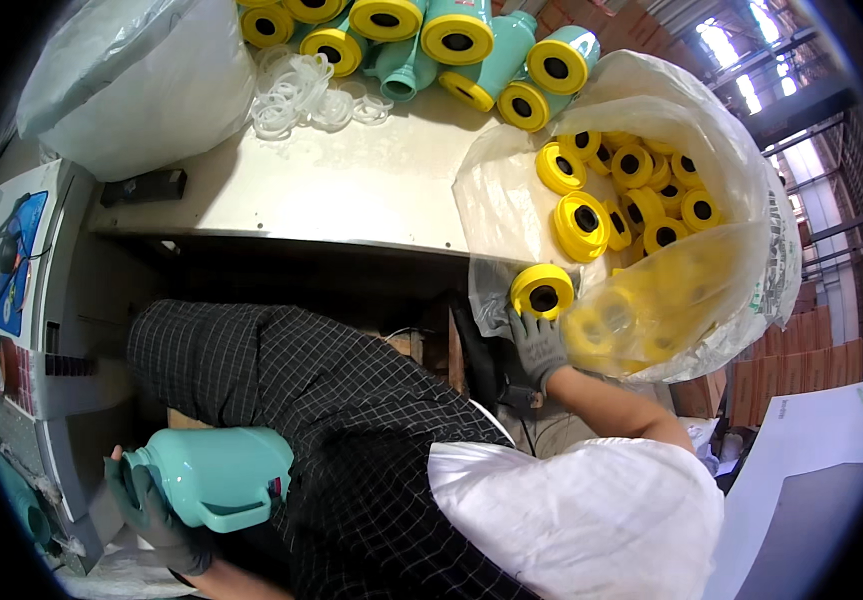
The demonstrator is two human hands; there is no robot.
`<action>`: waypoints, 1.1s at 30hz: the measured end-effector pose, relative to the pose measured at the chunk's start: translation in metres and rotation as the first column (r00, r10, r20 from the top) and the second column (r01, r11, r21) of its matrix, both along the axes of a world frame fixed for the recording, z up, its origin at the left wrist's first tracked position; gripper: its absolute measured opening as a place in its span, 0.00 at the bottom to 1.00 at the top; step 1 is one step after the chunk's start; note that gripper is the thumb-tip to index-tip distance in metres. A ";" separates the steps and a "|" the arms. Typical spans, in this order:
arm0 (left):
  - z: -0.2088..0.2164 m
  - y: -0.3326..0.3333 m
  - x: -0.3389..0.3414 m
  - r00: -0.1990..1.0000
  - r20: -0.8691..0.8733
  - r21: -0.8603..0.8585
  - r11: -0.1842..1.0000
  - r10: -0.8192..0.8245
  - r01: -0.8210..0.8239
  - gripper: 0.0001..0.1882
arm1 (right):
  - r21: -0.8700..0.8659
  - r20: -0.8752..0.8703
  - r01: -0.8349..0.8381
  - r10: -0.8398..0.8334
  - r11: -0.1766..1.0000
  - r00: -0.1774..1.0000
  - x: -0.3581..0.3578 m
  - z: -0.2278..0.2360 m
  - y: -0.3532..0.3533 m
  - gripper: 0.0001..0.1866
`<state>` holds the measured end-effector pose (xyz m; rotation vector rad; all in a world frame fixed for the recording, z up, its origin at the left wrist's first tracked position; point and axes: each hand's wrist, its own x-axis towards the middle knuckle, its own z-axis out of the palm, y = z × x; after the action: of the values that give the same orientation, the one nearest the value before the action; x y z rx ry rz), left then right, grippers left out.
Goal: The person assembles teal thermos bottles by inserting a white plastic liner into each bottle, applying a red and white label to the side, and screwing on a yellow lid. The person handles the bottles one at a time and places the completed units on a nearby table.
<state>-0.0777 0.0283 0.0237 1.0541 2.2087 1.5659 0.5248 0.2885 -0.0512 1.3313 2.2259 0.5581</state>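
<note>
At the lower left, my gloved left hand (157, 520) grips the narrow end of a teal jug (217, 465). The jug lies on its side against my checked trouser leg, its handle facing down in the picture. My gloved right hand (540, 345) has its fingers on a yellow round piece with a black centre (525, 293), at the near edge of a clear plastic bag (497, 190). Many similar yellow round pieces (632, 167) fill the bag. The undersides of my right fingers are partly hidden.
Teal jugs with yellow ends (457, 38) lie piled at the back of the white table (342, 190). Beside them is a heap of translucent rings (297, 95). A large white bag (142, 90) stands at the left, above a grey machine (62, 260). Brown cartons (802, 365) are stacked at right.
</note>
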 end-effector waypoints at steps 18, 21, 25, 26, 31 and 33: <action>-0.004 0.019 -0.007 0.990 0.134 -0.018 0.999 0.045 -0.043 0.22 | 0.157 -0.907 0.351 -0.006 0.923 0.422 -0.051 0.128 0.138 0.10; 0.013 0.040 0.000 0.994 0.100 -0.073 0.997 0.045 -0.037 0.24 | -0.026 -0.865 0.230 -0.137 0.973 0.483 -0.066 0.071 0.115 0.12; 0.020 0.037 0.001 0.999 0.017 -0.091 0.995 0.033 -0.032 0.28 | -0.388 -0.557 0.120 -0.337 0.914 0.759 -0.078 0.026 0.091 0.16; 0.019 0.037 0.002 0.999 0.037 -0.078 0.996 0.037 -0.034 0.28 | -0.437 -0.484 0.053 -0.284 0.898 0.827 -0.082 0.027 0.090 0.17; 0.022 0.030 0.005 0.996 0.015 -0.110 0.991 0.083 -0.080 0.27 | -0.322 -0.441 -0.019 -0.132 0.947 0.888 -0.116 0.079 0.116 0.19; 0.016 0.019 -0.001 0.985 -0.171 -0.141 0.990 -0.004 -0.020 0.26 | -0.270 -0.631 0.030 -0.200 0.962 0.750 -0.127 0.110 0.138 0.22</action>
<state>-0.0786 0.0476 0.0399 1.1767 2.3984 1.3428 0.3979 0.4266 0.0585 1.6933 2.5983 -0.2961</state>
